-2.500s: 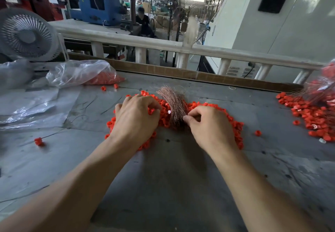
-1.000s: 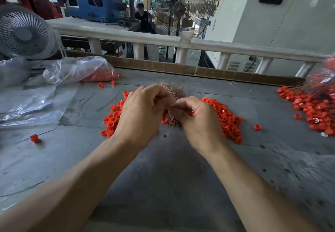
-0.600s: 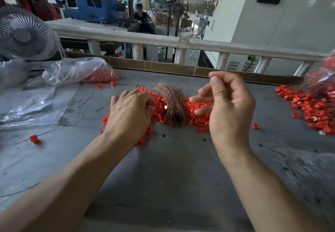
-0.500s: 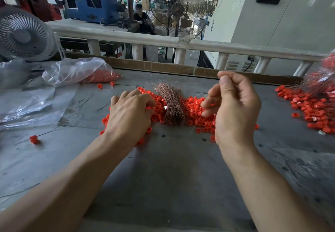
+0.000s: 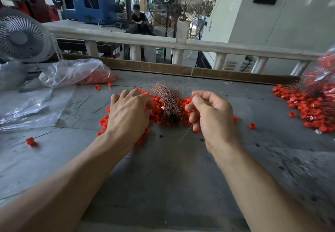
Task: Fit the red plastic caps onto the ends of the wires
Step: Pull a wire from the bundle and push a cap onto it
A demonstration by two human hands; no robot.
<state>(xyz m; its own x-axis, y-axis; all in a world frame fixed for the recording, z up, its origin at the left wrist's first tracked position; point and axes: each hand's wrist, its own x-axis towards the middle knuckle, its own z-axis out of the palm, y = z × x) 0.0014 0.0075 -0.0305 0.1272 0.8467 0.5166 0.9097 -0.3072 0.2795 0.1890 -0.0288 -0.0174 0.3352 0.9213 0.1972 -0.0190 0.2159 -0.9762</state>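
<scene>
A bundle of thin copper-coloured wires [image 5: 167, 103] lies on a heap of small red plastic caps [image 5: 155, 112] in the middle of the grey table [image 5: 163, 177]. My left hand [image 5: 128, 113] rests palm down on the caps left of the bundle, fingers curled into the heap; what it holds is hidden. My right hand [image 5: 212, 115] hovers right of the bundle, thumb and fingers pinching a single thin wire [image 5: 186, 132] whose free end hangs down toward the table.
A second heap of red caps and capped wires [image 5: 308, 104] lies at the right edge. A clear plastic bag with caps [image 5: 76, 73] and loose plastic sheeting [image 5: 23, 103] sit at left, a fan [image 5: 21, 37] behind. Stray caps [image 5: 30, 141] dot the table.
My right hand has come down from its raised position back toward the wire bundle, pinching a wire. My left hand has stayed on the caps.
</scene>
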